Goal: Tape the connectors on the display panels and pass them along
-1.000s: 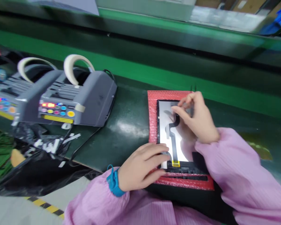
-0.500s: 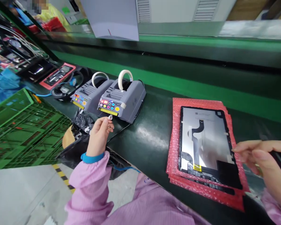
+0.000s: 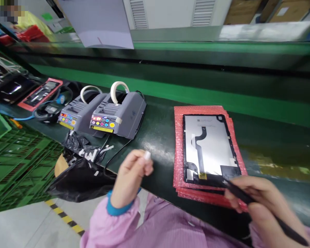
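My left hand (image 3: 134, 172) pinches a small piece of white tape (image 3: 147, 155) over the bench, between the tape machines and the screen. In my right hand (image 3: 260, 203) is a black pen-like tool (image 3: 248, 199), its thin tip over the lower right part of the screen panel (image 3: 214, 148). The panel lies flat, silver back up, with a black flex cable and a yellow-edged patch at its lower end. Beneath it are stacked red bubble-wrap sheets (image 3: 179, 151). Two grey tape dispensers (image 3: 126, 115) with white rolls stand to the left, their displays lit.
A black bag (image 3: 82, 179) with white tape scraps hangs at the bench's front edge, beside green crates (image 3: 20, 165). Further left lie a coiled black cable (image 3: 45, 112) and another part on red wrap (image 3: 41, 93). Someone in yellow is at the upper left.
My left hand has moved from the dispenser's front toward the screen with the white piece. My right hand has come in over the panel's lower right, with the black tool's tip now showing. The view has shifted.
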Demonstrator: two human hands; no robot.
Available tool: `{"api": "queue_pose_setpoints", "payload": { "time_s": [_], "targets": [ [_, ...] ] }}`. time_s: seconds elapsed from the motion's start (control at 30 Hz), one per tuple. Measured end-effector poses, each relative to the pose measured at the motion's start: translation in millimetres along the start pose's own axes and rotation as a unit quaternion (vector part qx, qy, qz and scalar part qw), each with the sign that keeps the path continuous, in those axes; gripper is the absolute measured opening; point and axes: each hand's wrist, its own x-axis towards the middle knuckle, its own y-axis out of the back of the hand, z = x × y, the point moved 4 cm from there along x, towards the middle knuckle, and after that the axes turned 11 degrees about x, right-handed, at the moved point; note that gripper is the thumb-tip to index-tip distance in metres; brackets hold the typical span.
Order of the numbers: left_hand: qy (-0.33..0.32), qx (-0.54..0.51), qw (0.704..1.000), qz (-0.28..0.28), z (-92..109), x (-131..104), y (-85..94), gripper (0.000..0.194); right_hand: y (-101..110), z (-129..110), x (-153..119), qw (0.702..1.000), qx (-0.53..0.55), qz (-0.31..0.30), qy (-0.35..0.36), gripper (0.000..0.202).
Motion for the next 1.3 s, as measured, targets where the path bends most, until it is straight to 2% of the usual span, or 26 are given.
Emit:
{"api": "queue_pose_setpoints", "payload": {
  "time_s": [0.1,0.17,0.27,0.5,0.6,0.67,0.8,0.9,1.0,1.07,1.1,1.2,1.3],
  "targets": [
    [0.058,-0.064,0.987,-0.137,-21,-13,-55.1,0.040,-32,-8,-1,0.999,-0.009,-0.022,0.038,0.019],
    [0.089,-0.085,0.976,-0.181,-30,-15,-76.0,0.039,-40,-7,1,0.999,-0.007,-0.018,0.044,0.018],
    [0.095,-0.069,0.974,-0.193,-34,-13,-87.8,0.038,-38,-3,2,0.999,0.005,-0.011,0.035,0.018],
    [0.041,-0.009,0.978,-0.207,-30,-19,-92.1,0.033,-32,1,4,1.000,0.019,-0.009,0.017,0.019],
    [-0.024,0.048,0.973,-0.224,-25,-22,-94.0,0.026,-32,8,6,0.996,0.084,0.006,-0.019,0.017],
    [-0.102,0.089,0.963,-0.235,-20,-23,-94.3,0.020,-36,16,6,0.982,0.175,0.026,-0.068,0.020],
    [-0.284,0.117,0.919,-0.248,-15,-27,-94.6,0.013,-53,28,0,0.911,0.374,0.069,-0.160,0.034],
    [-0.352,0.087,0.895,-0.260,-19,-33,-99.5,0.015,-59,33,-7,0.875,0.435,0.111,-0.181,0.032],
    [-0.386,0.101,0.855,-0.331,-24,-44,-111.9,0.021,-46,33,-11,0.855,0.440,0.212,-0.175,0.023],
    [-0.396,0.124,0.832,-0.368,-27,-50,-117.1,0.027,-31,28,-14,0.853,0.433,0.247,-0.154,0.020],
    [-0.397,0.124,0.833,-0.364,-27,-50,-116.4,0.028,-23,23,-14,0.861,0.427,0.242,-0.132,0.020],
    [-0.396,0.097,0.866,-0.290,-23,-41,-103.7,0.021,5,7,-17,0.902,0.371,0.220,-0.023,0.024],
    [-0.404,0.107,0.869,-0.263,-17,-31,-89.9,0.023,39,2,-19,0.924,0.276,0.260,0.053,0.024]
  ]
}}
